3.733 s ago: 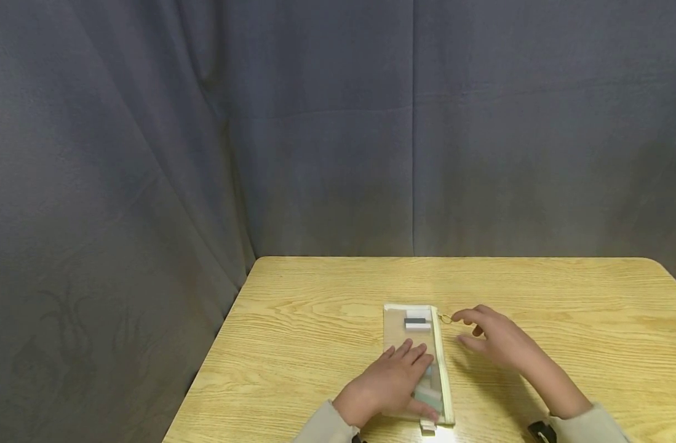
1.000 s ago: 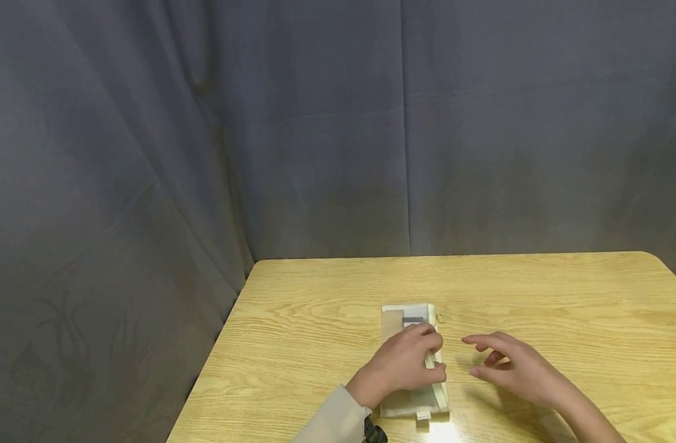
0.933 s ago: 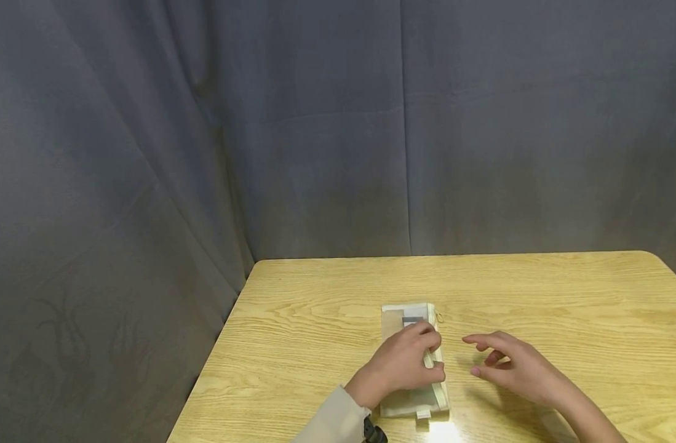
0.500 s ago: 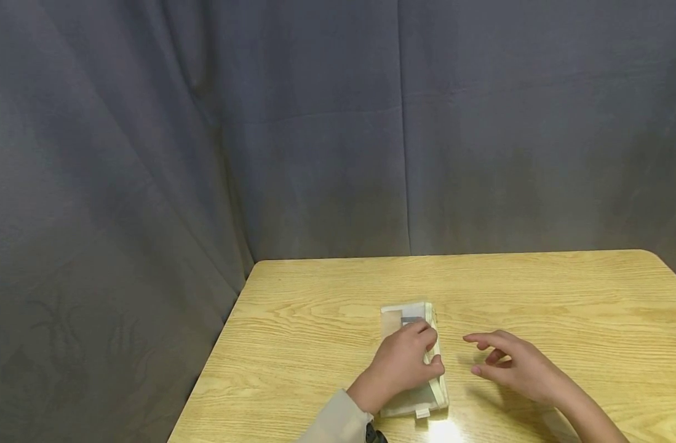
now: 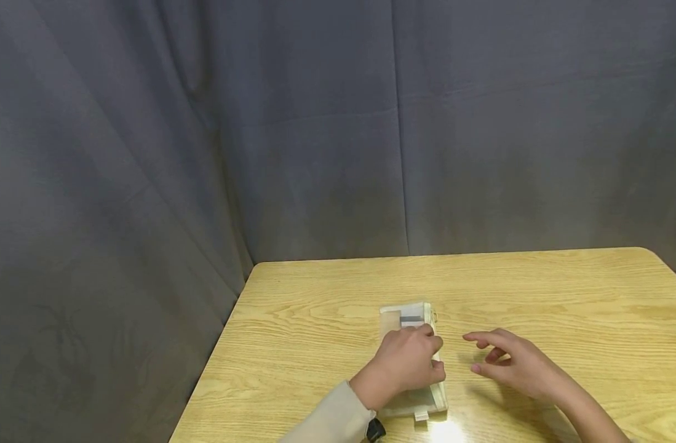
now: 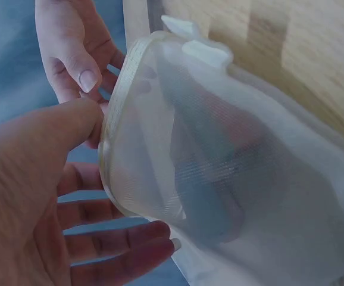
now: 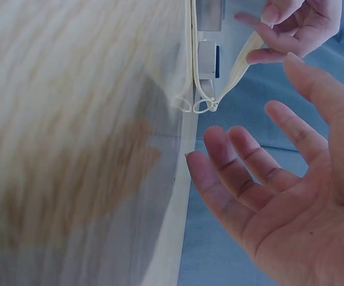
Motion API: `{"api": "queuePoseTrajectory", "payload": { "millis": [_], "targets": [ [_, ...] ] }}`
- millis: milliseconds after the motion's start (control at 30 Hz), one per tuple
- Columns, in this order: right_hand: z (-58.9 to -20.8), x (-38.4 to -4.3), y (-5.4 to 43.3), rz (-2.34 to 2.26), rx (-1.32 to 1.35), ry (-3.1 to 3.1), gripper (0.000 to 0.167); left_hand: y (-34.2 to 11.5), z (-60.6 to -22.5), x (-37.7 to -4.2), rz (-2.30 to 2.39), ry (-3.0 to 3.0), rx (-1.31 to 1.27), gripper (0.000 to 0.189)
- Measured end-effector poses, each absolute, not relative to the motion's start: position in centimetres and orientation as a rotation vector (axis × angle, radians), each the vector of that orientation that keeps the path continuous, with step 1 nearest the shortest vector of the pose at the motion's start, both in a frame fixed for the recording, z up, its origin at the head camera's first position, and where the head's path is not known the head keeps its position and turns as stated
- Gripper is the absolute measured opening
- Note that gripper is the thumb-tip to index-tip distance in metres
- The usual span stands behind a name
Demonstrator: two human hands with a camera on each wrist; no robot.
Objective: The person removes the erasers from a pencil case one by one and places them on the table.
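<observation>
A flat, see-through mesh zip pouch (image 5: 390,319) lies lengthwise on the table, its zip side to the right. My left hand (image 5: 405,360) pinches the upper lip of the zip edge between thumb and curled index finger. That lip (image 7: 247,59) stands raised off the lower one in the right wrist view, so the pouch gapes. Through the mesh shows a dark-and-white block (image 5: 411,321); teal and reddish shapes (image 6: 208,161) show in the left wrist view. A zip-pull ring (image 7: 203,107) hangs at the far corner. Right of the pouch hovers my right hand (image 5: 509,362), fingers loosely bent, holding nothing.
The wooden table (image 5: 304,295) extends around the pouch, with its far edge against a grey-blue curtain (image 5: 315,154). A small white tab (image 5: 421,416) sticks out at the pouch's near end. Black wrist gear (image 5: 375,430) sits by the left sleeve.
My left hand, earlier flat on the pouch, now pinches its zip edge and lifts it. My right hand has drawn back from the zip-pull ring, and lately stays nearly still.
</observation>
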State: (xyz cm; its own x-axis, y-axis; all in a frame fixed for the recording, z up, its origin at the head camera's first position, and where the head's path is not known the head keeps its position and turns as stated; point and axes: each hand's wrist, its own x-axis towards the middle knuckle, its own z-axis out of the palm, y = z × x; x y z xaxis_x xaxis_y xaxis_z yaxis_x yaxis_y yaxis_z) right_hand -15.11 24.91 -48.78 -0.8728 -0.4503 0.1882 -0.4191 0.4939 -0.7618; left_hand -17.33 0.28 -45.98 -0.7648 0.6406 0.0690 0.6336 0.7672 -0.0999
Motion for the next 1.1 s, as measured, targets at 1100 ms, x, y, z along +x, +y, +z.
{"api": "queuePoseTrajectory", "payload": {
  "millis": [1100],
  "targets": [
    [-50.0, -17.6, 21.7, -0.597, -1.664, 2.869, 0.041, -2.5, -45.8, -18.2, -0.240, -2.847, -1.047, 0.014]
  ]
}}
